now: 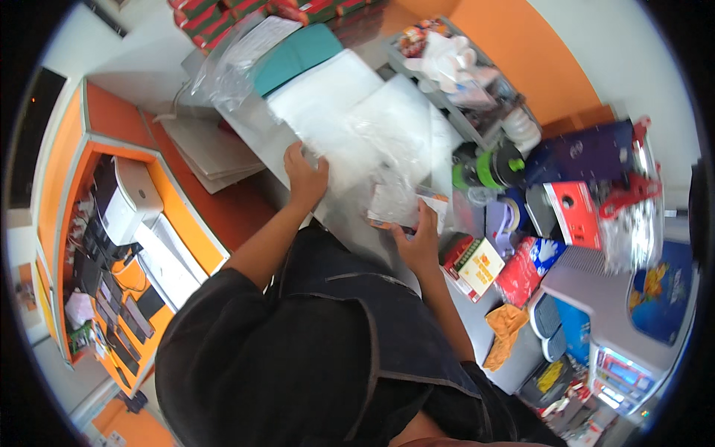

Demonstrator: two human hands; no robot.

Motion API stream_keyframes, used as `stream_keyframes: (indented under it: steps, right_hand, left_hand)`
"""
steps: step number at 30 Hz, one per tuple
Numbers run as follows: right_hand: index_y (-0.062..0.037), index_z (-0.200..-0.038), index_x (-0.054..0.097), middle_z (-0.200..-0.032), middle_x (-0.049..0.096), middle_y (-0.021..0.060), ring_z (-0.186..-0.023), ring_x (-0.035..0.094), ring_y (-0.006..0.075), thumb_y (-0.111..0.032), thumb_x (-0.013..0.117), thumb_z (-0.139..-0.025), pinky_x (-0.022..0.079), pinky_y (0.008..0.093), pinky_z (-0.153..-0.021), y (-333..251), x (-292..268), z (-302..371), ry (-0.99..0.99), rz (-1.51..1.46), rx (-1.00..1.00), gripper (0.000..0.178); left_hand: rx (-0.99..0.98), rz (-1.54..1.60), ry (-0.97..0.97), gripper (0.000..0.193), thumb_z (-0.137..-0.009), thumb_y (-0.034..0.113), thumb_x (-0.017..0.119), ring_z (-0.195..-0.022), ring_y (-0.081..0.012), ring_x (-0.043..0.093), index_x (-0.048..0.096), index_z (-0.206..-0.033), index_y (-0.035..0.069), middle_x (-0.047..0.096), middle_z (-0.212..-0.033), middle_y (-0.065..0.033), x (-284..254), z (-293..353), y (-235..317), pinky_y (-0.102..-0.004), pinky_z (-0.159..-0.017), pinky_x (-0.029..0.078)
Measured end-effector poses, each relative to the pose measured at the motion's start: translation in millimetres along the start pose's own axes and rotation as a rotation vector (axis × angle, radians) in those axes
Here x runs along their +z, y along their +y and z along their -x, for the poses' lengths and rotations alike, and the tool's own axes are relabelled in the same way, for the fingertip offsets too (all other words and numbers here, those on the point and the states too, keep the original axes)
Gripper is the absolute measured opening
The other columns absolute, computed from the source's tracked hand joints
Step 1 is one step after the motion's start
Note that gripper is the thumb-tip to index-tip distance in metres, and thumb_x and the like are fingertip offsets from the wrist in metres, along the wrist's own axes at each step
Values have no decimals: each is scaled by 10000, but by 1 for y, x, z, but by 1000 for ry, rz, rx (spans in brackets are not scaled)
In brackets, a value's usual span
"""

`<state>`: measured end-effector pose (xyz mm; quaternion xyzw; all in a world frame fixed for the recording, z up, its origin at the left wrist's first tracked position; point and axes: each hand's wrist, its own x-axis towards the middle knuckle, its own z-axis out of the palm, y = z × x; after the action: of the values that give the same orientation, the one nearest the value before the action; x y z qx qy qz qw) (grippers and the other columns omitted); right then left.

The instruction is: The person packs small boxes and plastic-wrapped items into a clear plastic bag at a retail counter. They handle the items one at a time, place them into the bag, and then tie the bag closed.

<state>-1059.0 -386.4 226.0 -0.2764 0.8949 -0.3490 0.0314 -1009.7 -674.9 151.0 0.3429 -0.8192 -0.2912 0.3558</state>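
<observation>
Clear plastic bags lie in a flat, overlapping stack on the grey metal table. My left hand is at the near left edge of this plastic, its fingers curved and apart with nothing visible between them. A little to the right, my right hand pinches the near right side of a small white-and-orange packet between thumb and fingers. Crumpled clear film lies over the packet's left part, so its full outline is hidden. Beyond the stack sits a teal board or folder.
To the right stand a black-and-green bottle, tape rolls, a yellow-and-red box and an orange cloth. A grey crate of plastic-wrapped items stands behind. Flattened cardboard leans at the left, beside an orange cabinet.
</observation>
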Motion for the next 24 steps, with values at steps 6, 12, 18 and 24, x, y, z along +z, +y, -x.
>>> stream_keyframes:
  steps: [6, 12, 18, 24]
  right_hand:
    - [48, -1192, 585, -1189, 570, 272, -1118, 556, 470, -60, 613, -790, 469, 496, -955, 3, -3, -31, -141, 138, 178, 417]
    - [26, -930, 618, -812, 638, 211, -799, 646, 427, -113, 596, -872, 515, 480, -730, -42, -27, -49, -148, 45, 295, 152]
    - [-42, -882, 581, -591, 528, 26, -435, 510, 133, -335, 607, -1011, 416, 283, -384, -95, -9, -150, -132, -500, 678, 321]
    - [-35, -849, 561, -646, 548, 30, -506, 534, 118, -284, 593, -1021, 436, 246, -418, -129, 49, -328, 41, -868, 467, 305]
  left_hand:
    - [-553, 309, -162, 636, -791, 168, 733, -1012, -318, 599, 459, -1301, -95, 580, -1114, -206, 23, -85, 2, -405, -899, 494]
    - [-460, 277, -342, 506, -842, 170, 708, -837, -248, 665, 524, -1260, -48, 643, -1046, -150, -6, -99, -37, -374, -797, 538]
    - [-168, 134, -481, 254, -926, 236, 572, -846, -360, 662, 623, -1130, 93, 668, -951, -157, -23, -92, -84, -464, -782, 532]
    - [-24, 180, -370, 177, -905, 206, 579, -881, -377, 657, 627, -1025, 86, 670, -943, -153, -38, -107, -64, -482, -759, 522]
